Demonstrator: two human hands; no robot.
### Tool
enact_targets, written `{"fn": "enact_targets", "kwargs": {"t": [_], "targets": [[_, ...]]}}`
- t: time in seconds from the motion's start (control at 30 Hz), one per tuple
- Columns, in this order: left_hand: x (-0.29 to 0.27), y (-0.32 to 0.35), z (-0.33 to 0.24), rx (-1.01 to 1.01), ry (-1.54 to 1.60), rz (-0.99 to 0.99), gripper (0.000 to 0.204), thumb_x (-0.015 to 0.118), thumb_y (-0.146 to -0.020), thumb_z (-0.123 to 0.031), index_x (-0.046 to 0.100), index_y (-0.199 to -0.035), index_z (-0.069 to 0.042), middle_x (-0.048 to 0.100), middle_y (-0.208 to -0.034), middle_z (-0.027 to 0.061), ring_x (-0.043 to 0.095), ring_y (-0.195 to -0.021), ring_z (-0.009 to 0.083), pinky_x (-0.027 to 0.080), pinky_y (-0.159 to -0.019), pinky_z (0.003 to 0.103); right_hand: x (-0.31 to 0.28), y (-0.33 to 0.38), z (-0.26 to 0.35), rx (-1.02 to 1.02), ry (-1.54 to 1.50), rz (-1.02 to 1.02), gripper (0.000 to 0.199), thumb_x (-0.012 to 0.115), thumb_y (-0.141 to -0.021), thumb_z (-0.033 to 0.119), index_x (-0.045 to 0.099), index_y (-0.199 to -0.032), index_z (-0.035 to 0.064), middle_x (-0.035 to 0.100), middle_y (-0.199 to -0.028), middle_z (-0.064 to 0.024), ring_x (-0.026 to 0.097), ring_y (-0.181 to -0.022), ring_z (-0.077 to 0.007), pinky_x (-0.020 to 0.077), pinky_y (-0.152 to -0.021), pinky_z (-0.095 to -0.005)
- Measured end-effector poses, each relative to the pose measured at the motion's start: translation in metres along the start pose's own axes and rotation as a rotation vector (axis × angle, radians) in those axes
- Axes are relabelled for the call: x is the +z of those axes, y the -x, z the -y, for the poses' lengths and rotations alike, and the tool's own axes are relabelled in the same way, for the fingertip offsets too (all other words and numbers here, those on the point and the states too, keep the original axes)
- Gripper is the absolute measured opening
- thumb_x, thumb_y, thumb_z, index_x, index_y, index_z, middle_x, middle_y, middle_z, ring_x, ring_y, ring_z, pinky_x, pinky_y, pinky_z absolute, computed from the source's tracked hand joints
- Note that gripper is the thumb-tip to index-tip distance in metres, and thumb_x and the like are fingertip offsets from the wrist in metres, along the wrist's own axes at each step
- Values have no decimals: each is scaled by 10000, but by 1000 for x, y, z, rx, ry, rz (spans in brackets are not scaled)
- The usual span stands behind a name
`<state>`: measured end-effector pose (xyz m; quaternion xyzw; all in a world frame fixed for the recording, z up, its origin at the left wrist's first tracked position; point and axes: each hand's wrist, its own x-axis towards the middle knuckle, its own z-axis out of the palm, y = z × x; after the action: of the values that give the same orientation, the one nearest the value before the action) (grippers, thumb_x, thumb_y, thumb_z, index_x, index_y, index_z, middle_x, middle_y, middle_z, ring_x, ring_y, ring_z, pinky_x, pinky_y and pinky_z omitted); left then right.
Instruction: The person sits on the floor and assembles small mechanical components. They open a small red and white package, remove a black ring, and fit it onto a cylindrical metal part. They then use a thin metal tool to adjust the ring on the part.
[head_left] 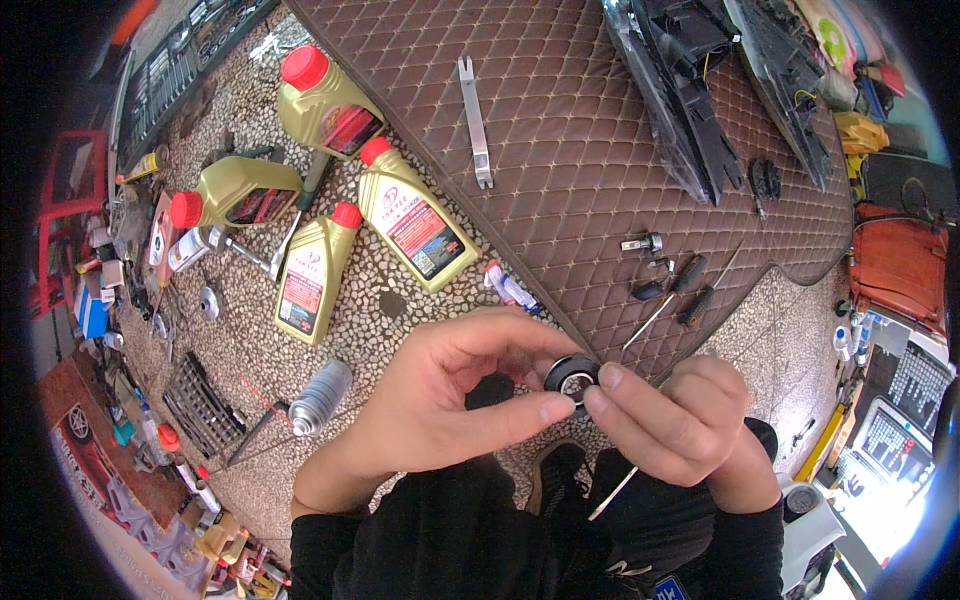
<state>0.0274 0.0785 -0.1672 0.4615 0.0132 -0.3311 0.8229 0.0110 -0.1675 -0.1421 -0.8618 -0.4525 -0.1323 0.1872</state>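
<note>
Your fingers cover most of the small black round part [572,380]: the left hand [455,400] hides its 9 o'clock rim, the right hand [675,420] its 3 o'clock side, so you see only a sliver of the face and cannot tell what is set in it. Your right palm also hides the upper end of the thin metal rod [613,494] at 6 o'clock. At 12 o'clock the black trim panels [690,90] are cut off by the picture's edge. At 9 o'clock the clutter on the floor [110,290] is too small and bent to identify. At 3 o'clock the glare washes out the keyboard-like device [885,440].
</note>
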Motion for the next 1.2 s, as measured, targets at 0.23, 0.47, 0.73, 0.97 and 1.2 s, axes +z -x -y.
{"fn": "enact_targets", "kwargs": {"t": [0.23, 0.47, 0.73, 0.97, 1.2], "targets": [[-6, -5, 0, 74, -259, -50, 282, 734, -846, 68, 701, -1126, 76, 672, -1040, 114, 640, -962, 165, 502, -874, 305, 6, -3, -1, 213, -173, -63, 338, 748, -754, 134, 765, -1087, 76, 733, -1090, -35, 406, -566, -66, 340, -503, -224], [-7, -10, 5, 184, -382, -58, 237, 776, -856, -1, 737, -1089, 9, 711, -936, 71, 664, -834, 115, 516, -760, 251, 6, -10, -11, 990, -1002, -49, 284, 771, -872, 140, 730, -1126, 21, 724, -1014, -38, 384, -582, -17, 337, -569, -197], [-6, -13, 5, 187, -392, -35, 224, 780, -855, 0, 742, -1075, 9, 708, -923, 66, 656, -823, 111, 512, -746, 252, -4, -28, -12, 1151, -1095, 145, 291, 784, -802, 141, 736, -1040, -20, 696, -967, -65, 435, -616, -41, 344, -634, -217], [-5, -13, 5, 168, -366, -39, 207, 775, -863, -3, 746, -1068, 11, 707, -913, 66, 656, -809, 114, 510, -732, 252, -4, -26, -12, 1110, -1055, 181, 241, 780, -810, 119, 731, -992, -31, 683, -904, -53, 450, -609, -36, 345, -611, -215], [-7, -12, 6, 177, -384, -44, 190, 779, -872, -17, 759, -1060, 2, 713, -896, 77, 666, -819, 121, 515, -737, 259, -3, -25, -8, 1136, -1050, 152, 210, 787, -841, 114, 737, -995, -19, 671, -849, -20, 431, -596, -16, 334, -567, -210]]}}
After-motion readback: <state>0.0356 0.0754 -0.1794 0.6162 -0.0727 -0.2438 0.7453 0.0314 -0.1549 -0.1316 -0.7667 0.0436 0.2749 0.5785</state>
